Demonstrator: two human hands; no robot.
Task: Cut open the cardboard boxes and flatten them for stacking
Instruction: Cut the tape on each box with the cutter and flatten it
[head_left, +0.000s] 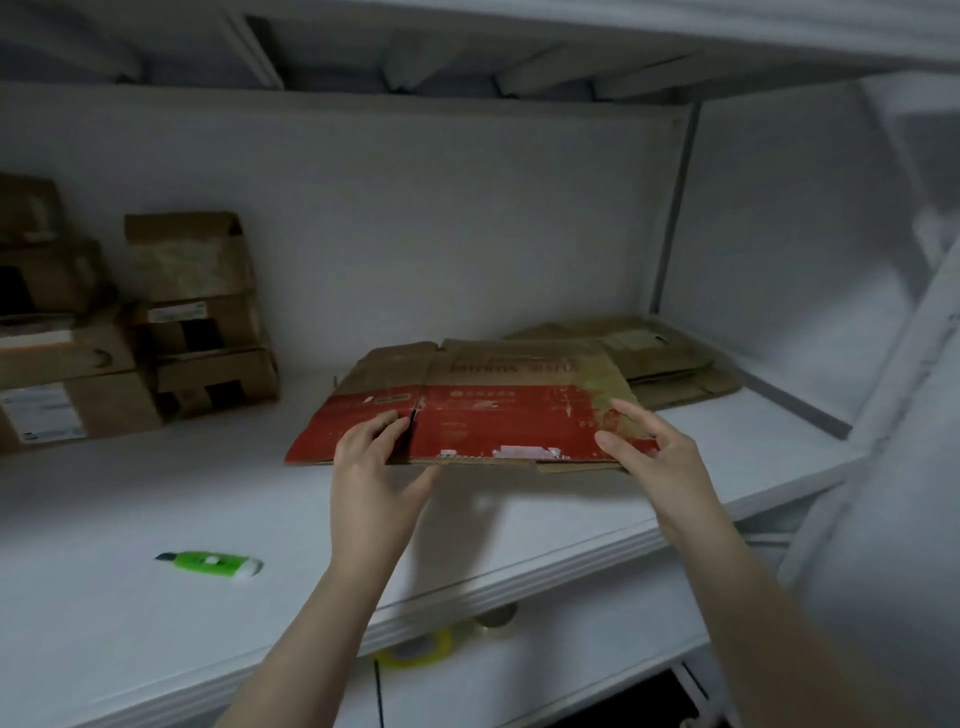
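White shelf board (519, 561), grey metal upright (672, 208) at back right. Yellow tape roll (415, 649) on lower shelf (571, 670); clear roll (496, 617) near it.

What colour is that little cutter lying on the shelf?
The cutter is bright green with a white end; the head view shows it.

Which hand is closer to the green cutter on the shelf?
Left. The left hand, on the red box, is right of the green cutter and farther back; the right hand is beyond it, farther right.

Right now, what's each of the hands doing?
Left hand: pinching the flattened red box at its near edge.
Right hand: open, fingers spread, touching its right corner.
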